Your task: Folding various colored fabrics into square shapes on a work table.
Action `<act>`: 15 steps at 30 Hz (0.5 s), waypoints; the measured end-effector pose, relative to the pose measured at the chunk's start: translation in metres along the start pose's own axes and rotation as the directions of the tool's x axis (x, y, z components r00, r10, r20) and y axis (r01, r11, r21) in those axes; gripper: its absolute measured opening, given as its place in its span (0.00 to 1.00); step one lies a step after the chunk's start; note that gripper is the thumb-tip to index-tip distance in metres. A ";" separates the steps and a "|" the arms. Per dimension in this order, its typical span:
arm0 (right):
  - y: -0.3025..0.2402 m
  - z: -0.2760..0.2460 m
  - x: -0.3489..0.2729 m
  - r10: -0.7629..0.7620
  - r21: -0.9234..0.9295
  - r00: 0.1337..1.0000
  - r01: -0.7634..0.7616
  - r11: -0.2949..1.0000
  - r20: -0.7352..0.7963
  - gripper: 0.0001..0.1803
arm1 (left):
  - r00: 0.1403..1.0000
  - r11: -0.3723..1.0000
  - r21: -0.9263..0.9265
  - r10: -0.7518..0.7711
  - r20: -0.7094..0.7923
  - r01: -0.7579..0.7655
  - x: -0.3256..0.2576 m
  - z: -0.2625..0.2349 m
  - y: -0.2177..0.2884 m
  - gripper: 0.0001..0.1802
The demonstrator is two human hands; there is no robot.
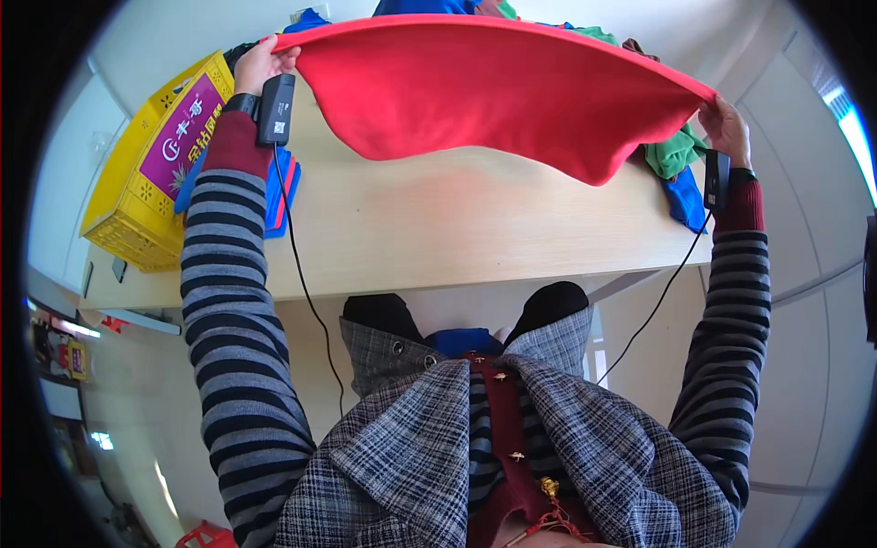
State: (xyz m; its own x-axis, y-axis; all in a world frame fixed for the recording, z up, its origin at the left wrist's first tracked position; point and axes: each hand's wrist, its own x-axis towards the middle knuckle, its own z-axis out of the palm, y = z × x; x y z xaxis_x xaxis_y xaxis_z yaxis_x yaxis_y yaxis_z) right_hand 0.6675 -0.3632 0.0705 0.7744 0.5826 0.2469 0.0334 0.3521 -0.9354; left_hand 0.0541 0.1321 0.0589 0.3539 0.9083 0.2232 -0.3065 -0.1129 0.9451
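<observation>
From where I stood, the red cloth [493, 91] hung stretched over the worktop [393, 239], the left hand [262, 67] pinching one upper end and the right hand [728, 133] the other, each grip closed on fabric. It looked like the spreading-out step; the next move, I judged, called for lowering both ends evenly, clear of the green cloth [674, 153].
</observation>
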 end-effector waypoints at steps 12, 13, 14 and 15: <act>0.019 0.008 0.008 0.181 0.039 0.983 -0.182 0.982 0.031 0.11 | 0.995 0.998 0.055 -0.028 -0.096 0.033 0.006 0.032 0.020 0.18; 0.020 0.017 0.004 0.166 0.000 0.986 -0.166 0.986 0.018 0.12 | 0.990 0.998 0.022 -0.061 -0.125 0.064 0.007 0.027 0.024 0.18; 0.014 0.019 -0.001 0.161 -0.001 0.987 -0.161 0.987 0.013 0.12 | 0.991 0.998 0.019 -0.059 -0.119 0.062 0.006 0.030 0.025 0.18; 0.008 0.021 -0.004 0.103 -0.004 0.995 -0.103 0.995 0.017 0.13 | 0.994 0.998 -0.031 -0.049 -0.097 0.046 0.005 0.031 0.024 0.18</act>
State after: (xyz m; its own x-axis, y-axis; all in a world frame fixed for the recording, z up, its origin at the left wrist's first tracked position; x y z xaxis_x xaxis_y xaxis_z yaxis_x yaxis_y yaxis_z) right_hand 0.6514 -0.3476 0.0669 0.7631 0.6279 0.1531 -0.0440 0.2869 -0.9570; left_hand 0.0761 0.1216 0.0902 0.2812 0.9474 0.1528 -0.3174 -0.0585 0.9465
